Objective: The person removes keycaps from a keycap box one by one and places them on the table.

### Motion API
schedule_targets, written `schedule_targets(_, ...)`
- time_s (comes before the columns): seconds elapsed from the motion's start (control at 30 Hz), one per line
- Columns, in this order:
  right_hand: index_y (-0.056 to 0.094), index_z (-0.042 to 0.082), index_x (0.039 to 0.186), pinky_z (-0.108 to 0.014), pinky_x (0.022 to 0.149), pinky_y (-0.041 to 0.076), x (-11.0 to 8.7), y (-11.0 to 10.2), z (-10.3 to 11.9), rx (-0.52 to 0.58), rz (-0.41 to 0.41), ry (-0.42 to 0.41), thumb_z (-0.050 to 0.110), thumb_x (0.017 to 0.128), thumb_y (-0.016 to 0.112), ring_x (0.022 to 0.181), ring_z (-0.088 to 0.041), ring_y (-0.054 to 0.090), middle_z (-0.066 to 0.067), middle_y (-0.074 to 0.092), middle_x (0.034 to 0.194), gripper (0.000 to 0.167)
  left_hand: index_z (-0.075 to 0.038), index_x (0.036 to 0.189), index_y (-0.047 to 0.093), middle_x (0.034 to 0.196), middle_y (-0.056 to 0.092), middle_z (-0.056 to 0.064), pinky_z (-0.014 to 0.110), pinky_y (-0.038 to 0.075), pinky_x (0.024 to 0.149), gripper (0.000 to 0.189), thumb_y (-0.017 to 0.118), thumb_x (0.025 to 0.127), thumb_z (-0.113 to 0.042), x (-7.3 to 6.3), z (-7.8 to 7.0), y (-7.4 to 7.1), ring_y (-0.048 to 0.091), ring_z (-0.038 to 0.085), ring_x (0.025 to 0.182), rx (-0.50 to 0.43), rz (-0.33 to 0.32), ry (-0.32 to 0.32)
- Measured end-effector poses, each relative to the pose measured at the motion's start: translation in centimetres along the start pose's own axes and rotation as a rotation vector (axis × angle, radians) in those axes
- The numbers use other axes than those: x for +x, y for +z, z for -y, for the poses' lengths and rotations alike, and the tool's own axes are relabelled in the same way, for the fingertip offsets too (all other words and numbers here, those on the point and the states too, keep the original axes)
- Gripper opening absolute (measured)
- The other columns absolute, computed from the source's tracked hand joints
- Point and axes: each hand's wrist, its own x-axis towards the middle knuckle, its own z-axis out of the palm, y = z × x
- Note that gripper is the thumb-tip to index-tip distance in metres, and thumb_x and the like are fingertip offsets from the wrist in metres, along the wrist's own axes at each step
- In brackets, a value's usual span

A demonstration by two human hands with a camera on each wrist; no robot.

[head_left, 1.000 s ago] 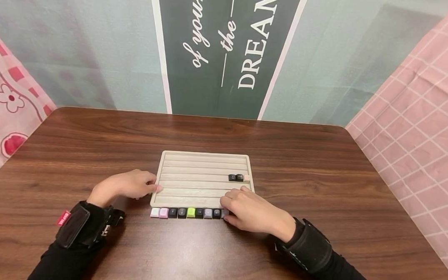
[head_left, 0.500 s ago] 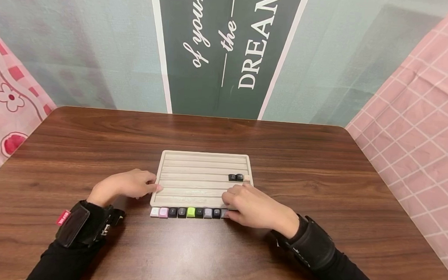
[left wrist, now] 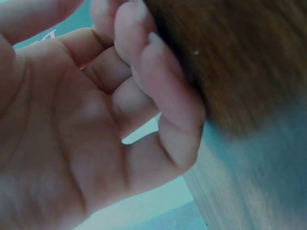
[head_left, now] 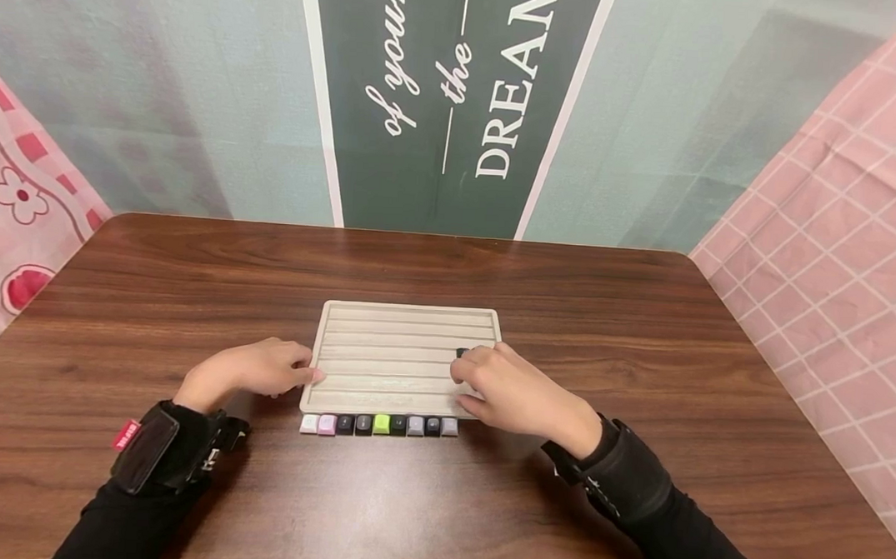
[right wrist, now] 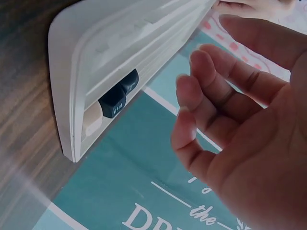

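Observation:
A cream tray (head_left: 385, 335) with parallel grooves lies on the table. My left hand (head_left: 260, 365) holds its left rim, thumb tip over the edge and the other fingers curled beside it. My right hand (head_left: 514, 387) hovers over the tray's right side, fingers loosely bent, thumb apart, nothing between them. In the right wrist view, a beige keycap (right wrist: 92, 119) and two black keycaps, the middle one (right wrist: 113, 101) marked with print, sit side by side in one groove. From the head, my right hand hides most of them; part of a black keycap (head_left: 461, 353) shows.
Along the tray's near edge runs a row of several keycaps: white (head_left: 310, 424), pink (head_left: 326, 424), bright green (head_left: 382, 424), grey (head_left: 449, 427) and dark ones between. The brown wooden table (head_left: 400, 511) ends at a printed backdrop (head_left: 238, 95).
My right hand has lifted off the right end of the keycap row and moved up over the tray, uncovering the grey keycap and covering the tray's keycaps. My left hand stays put.

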Motion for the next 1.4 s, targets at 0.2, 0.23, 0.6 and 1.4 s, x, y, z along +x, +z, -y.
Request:
schedule_targets(0.2, 0.053, 0.011, 0.075, -0.029, 0.061, 0.037, 0.2, -0.1, -0.6, -0.006, -0.021, 0.033, 0.016, 0.078, 0.07, 0.067, -0.012, 0.051, 0.005, 0.048, 0.07, 0.018, -0.009, 0.074, 0.049, 0.058, 0.046, -0.001, 0.027, 0.036, 0.053, 0.025, 0.051, 0.093, -0.024, -0.1, -0.1, 0.0, 0.046, 0.011, 0.051, -0.003, 0.0, -0.005)
schedule_targets(0.23, 0.055, 0.011, 0.076, -0.029, 0.061, 0.036, 0.3, -0.1, -0.7, -0.009, -0.024, 0.04, 0.016, 0.078, 0.07, 0.068, -0.012, 0.051, 0.004, 0.05, 0.071, 0.017, -0.008, 0.074, 0.049, 0.058, 0.046, -0.001, 0.027, 0.036, 0.053, 0.025, 0.051, 0.093, -0.024, -0.1, -0.1, 0.0, 0.046, 0.011, 0.051, -0.004, 0.0, -0.006)
schedule_targets(0.6, 0.061, 0.007, 0.089, -0.035, 0.069, 0.036, 0.6, 0.0, -1.5, -0.002, -0.022, 0.155, 0.017, 0.079, 0.072, 0.082, -0.017, 0.052, -0.002, 0.054, 0.087, 0.018, -0.008, 0.074, 0.049, 0.059, 0.047, -0.001, 0.027, 0.036, 0.053, 0.025, 0.051, 0.094, -0.024, -0.1, -0.1, 0.0, 0.046, 0.011, 0.051, -0.002, 0.0, -0.002)
schedule_targets(1.4, 0.061, 0.008, 0.092, -0.035, 0.068, 0.032, 1.9, 0.5, -2.7, 0.019, 0.112, 0.246, 0.019, 0.082, 0.069, 0.077, -0.014, 0.05, -0.002, 0.058, 0.088, 0.017, -0.01, 0.072, 0.049, 0.06, 0.046, -0.001, 0.027, 0.036, 0.054, 0.026, 0.051, 0.093, -0.024, 0.0, 0.0, 0.1, 0.045, 0.011, 0.052, 0.029, -0.016, 0.007)
